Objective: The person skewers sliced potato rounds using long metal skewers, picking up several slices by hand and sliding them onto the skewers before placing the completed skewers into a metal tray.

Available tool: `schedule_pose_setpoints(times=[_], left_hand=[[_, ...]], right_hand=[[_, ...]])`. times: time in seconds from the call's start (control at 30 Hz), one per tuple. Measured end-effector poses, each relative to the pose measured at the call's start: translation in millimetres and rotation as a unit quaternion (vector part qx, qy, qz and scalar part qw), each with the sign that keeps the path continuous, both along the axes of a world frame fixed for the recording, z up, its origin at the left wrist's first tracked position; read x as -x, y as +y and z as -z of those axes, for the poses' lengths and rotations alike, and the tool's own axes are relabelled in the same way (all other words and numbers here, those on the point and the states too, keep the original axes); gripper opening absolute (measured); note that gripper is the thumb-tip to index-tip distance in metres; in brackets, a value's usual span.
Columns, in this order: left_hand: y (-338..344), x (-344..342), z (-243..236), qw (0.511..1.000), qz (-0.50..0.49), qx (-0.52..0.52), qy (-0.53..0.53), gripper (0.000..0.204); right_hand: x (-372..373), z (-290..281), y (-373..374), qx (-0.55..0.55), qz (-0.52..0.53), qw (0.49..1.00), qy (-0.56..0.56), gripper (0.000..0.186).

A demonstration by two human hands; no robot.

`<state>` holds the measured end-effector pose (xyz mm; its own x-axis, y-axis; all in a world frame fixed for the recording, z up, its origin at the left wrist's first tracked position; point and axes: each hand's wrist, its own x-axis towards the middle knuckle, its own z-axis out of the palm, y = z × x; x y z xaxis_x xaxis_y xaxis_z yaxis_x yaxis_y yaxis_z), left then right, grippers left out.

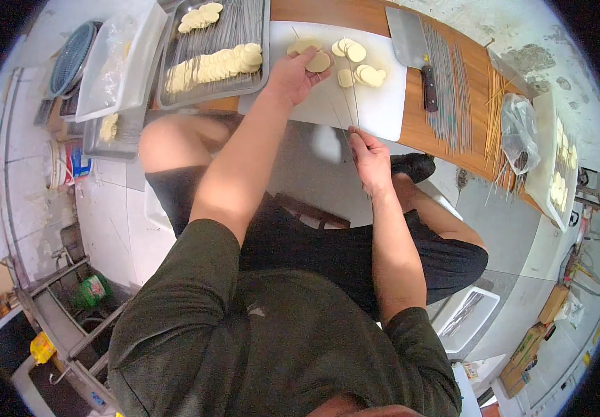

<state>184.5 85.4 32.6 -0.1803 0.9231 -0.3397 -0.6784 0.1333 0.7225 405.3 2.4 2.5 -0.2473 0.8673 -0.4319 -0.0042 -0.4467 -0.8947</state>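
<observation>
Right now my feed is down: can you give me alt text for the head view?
A seated person's left hand presses a pale potato slice on a white cutting board, while the right hand holds thin skewers pointing up across it. A metal tray of skewered slices sits left; a cleaver and loose skewers lie right.

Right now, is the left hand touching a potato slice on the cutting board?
Touching. The head view shows the left hand with its fingertips pinching a potato slice on the white cutting board, with no gap visible.
</observation>
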Motion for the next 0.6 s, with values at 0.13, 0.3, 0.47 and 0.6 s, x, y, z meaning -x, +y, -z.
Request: schedule_pose_setpoints(times=[0.13,0.3,0.47,0.6], left_hand=[[4.6,8.5,-0.5,1.000,-0.001,0.000,0.010,0.027],[8.0,10.7,-1.1,1.000,-0.007,0.003,0.016,0.023],[8.3,8.5,-4.0,0.999,-0.023,-0.015,0.020,0.024],[9.9,8.3,-5.9,1.000,-0.021,-0.010,0.010,0.023]], right_hand=[[-3.4,4.8,0.4,0.005,0.002,1.000,0.008,0.027],[0.2,-1.6,-1.2,-0.007,0.014,1.000,0.019,0.028],[0.1,-5.3,-1.6,-0.028,0.013,0.999,-0.006,0.028],[-3.1,9.5,-1.3,-0.043,0.010,0.998,-0.046,0.026]])
